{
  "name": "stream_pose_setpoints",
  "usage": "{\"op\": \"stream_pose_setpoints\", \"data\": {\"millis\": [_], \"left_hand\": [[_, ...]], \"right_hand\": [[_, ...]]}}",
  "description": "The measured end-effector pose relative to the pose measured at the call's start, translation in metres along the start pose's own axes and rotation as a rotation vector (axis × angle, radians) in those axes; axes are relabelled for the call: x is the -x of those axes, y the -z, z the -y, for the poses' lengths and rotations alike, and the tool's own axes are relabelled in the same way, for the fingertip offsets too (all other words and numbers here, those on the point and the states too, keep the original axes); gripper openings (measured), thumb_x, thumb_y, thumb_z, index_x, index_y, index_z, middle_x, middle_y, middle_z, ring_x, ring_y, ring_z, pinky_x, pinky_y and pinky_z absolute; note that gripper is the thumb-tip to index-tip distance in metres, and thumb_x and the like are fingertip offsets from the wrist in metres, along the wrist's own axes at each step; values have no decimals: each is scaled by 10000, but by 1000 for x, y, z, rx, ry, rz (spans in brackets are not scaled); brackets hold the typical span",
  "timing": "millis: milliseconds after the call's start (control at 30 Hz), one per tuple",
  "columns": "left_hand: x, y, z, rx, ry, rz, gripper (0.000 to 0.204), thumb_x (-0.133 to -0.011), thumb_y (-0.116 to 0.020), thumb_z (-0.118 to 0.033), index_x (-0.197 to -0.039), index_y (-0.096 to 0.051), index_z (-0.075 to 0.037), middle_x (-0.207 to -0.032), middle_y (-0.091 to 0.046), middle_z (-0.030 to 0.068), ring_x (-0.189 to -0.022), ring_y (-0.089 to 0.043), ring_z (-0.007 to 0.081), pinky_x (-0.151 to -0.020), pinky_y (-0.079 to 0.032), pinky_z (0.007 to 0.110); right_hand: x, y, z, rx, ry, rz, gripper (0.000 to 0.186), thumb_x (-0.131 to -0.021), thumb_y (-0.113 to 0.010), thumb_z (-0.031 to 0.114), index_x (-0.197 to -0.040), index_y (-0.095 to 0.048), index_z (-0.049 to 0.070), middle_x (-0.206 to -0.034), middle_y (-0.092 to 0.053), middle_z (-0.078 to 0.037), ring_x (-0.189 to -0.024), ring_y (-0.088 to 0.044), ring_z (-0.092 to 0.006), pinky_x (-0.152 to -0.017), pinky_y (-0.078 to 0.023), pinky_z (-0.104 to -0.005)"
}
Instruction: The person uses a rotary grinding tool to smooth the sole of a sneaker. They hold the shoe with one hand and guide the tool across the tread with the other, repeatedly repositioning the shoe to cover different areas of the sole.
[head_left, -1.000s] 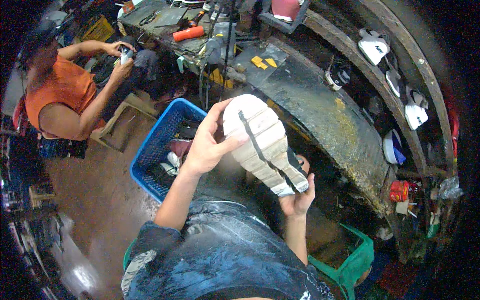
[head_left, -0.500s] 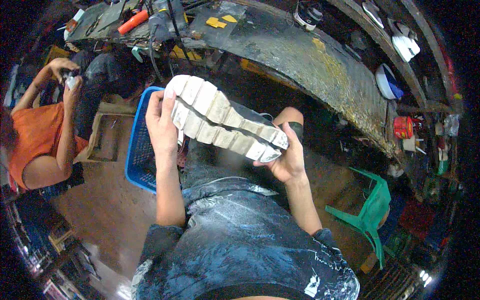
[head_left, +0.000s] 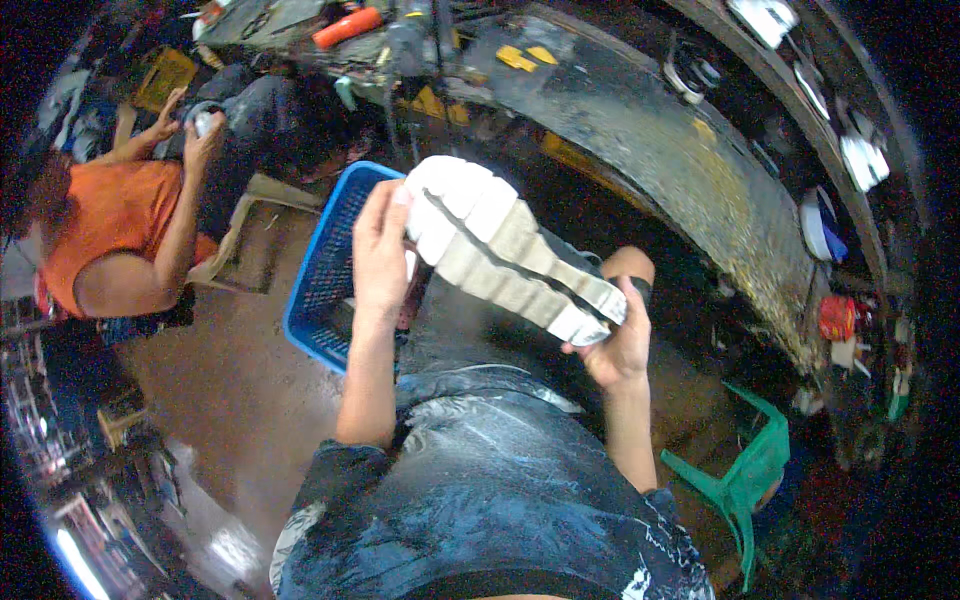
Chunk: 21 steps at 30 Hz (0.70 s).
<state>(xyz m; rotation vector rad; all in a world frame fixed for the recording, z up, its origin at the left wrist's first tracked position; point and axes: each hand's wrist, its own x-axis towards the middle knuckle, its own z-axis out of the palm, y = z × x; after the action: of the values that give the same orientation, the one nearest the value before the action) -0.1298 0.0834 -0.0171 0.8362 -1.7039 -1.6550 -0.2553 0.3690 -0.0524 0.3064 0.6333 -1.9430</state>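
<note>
A shoe (head_left: 500, 250) is held up in front of me with its thick off-white sole facing me. The sole is cut by cross grooves and one long dark groove, and carries grey smudges. At its broad end, my left hand (head_left: 382, 245) is closed on the edge, thumb on the sole. My right hand (head_left: 620, 335) grips the narrower end at the lower right, its thumb along the rim. Most of the shoe's upper is hidden behind the sole; a dark strip shows along its right side. Both hands are over my lap.
A blue plastic basket (head_left: 305, 285) stands left of my legs. Beyond it, a person in an orange top (head_left: 125, 225) handles a small pale object. A worn workbench (head_left: 610, 130) curves across the far side, with yellow scraps (head_left: 517, 58) on it. A green plastic stool (head_left: 755, 470) is at right.
My view has shifted, so the surroundings appear farther right or turned. Both hands keep their hold on the shoe, whose sole still faces me. The person's hands at left have moved apart.
</note>
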Motion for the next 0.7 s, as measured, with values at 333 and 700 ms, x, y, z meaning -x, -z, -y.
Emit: {"op": "stream_pose_setpoints", "data": {"millis": [333,700], "left_hand": [[6,-7,-29,-326,-362,77,363,-946,-822,-67,-1305,-774,-90,-1359,-711,90,-1084,-721,163,-887,-579,305],[-22,9,-32,-681,-584,186,92,-985,-756,-64,-1070,-763,-30,-1217,-723,142,-1034,-746,298,-871,-601,393]], "right_hand": [[1,9,4,54,84,-55,702,-1093,-458,577,-1378,-680,-24,-1206,-792,-218,-867,-814,-374,-531,-672,-486],[5,-6,6,161,184,-118,546,-1099,-494,502,-1305,-691,36,-1165,-792,-194,-836,-805,-350,-520,-670,-494]]}}
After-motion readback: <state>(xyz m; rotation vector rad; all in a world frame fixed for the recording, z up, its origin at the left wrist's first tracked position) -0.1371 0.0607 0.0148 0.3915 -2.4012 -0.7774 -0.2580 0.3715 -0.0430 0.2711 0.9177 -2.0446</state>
